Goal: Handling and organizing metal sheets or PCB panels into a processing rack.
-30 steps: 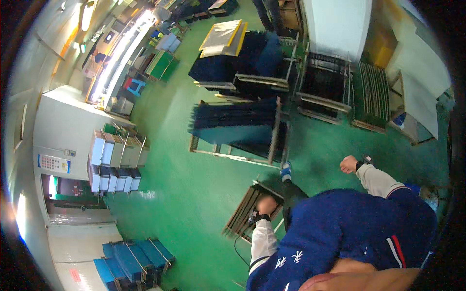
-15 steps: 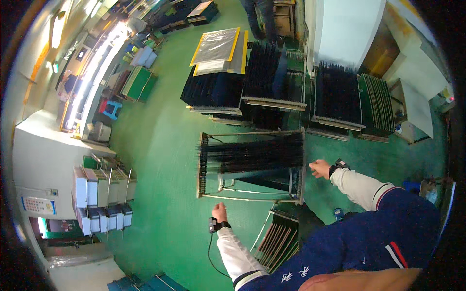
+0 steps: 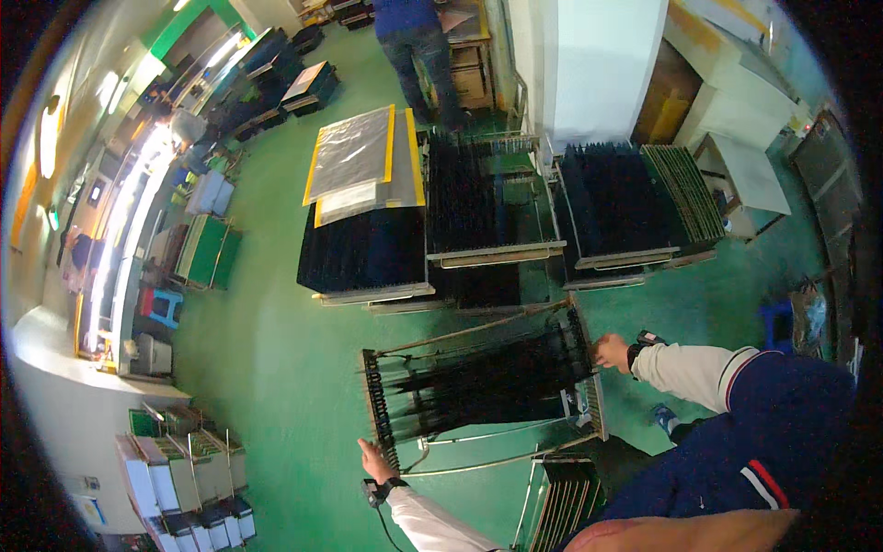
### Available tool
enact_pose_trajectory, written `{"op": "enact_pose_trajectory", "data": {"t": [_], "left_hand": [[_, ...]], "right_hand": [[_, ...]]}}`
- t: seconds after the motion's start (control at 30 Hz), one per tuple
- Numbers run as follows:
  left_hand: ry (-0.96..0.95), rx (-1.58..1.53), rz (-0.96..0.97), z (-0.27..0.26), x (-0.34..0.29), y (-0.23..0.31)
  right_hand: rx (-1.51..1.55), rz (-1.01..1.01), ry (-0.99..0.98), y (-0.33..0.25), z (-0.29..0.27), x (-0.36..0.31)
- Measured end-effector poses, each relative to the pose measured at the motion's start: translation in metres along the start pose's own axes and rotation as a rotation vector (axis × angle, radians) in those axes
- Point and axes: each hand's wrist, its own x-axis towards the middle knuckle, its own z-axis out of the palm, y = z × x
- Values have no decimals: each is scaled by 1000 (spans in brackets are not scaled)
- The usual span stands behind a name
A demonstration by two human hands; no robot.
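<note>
In front of me a metal rack (image 3: 501,465) with comb-like slotted ends stands at a slant. Several thin dark panels (image 3: 497,382) sit in its slots. My left hand (image 3: 375,460) is at the near corner of the rack's left end, fingers curled against the frame. At the rack's right end my right hand (image 3: 612,354) is closed around the upright edge; its fingertips are partly hidden. Both wrists wear a black strap with a small device. Close to my body stands a second rack (image 3: 566,501) with upright boards.
Beyond stand full racks of dark panels (image 3: 363,253), one topped by yellow-edged clear sheets (image 3: 354,152). More racks (image 3: 612,198) stand right, beside a white table (image 3: 750,175). Stacked boards (image 3: 184,469) are at lower left. A person (image 3: 418,55) stands at the back.
Both hands have come onto the rack's ends from beside it. The rack has turned, its left end nearer me and its right end farther. My view has shifted too.
</note>
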Motion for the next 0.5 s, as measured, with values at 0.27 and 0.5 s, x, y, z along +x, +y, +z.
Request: {"op": "enact_pose_trajectory", "data": {"t": [0.27, 0.5], "left_hand": [[-222, -86, -159, 26, 30, 25], [-422, -191, -346, 6, 52, 14]], "right_hand": [[-139, -311, -128, 113, -48, 133], [-1699, -1208, 2, 19, -5, 55]]}}
